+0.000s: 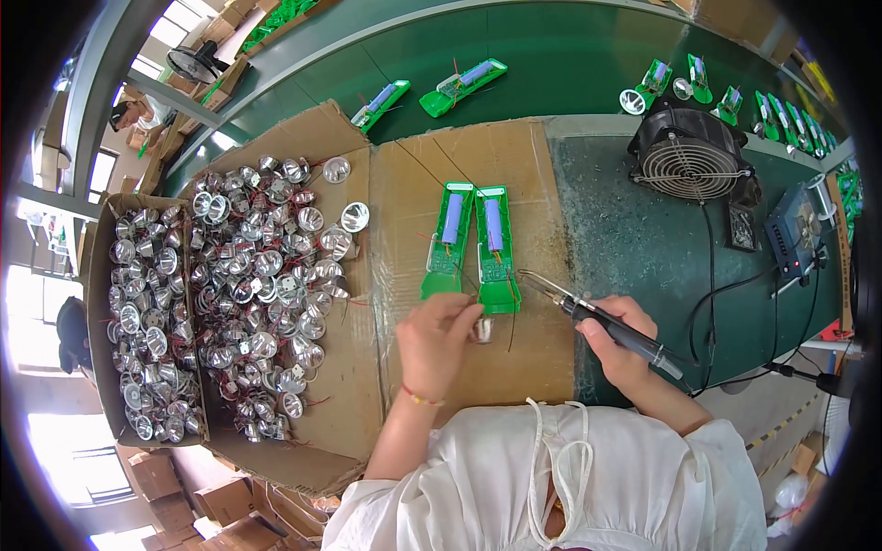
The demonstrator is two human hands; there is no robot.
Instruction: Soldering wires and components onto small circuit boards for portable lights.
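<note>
On the cardboard sheet (469, 367) two green plastic flashlight housings lie side by side, a left one (440, 286) and a right one (501, 296). Each carries a purple cylindrical battery and a small circuit board, with loose thin wires. Thumb and fingers of my left hand (430, 342) pinch a small silvery lamp reflector (484, 331) at the near end of the housings. My right hand (620, 344) grips a soldering iron (627, 338). Its metal tip points left, close to the right housing's circuit board; whether they touch I cannot tell.
Cardboard boxes full of silvery reflectors (262, 266) stand at the left. A metal-grilled fan (689, 165) and a blue soldering station (795, 230) with cables sit at the right. More green housings (464, 87) lie along the green bench at the back. A person (138, 115) is at far left.
</note>
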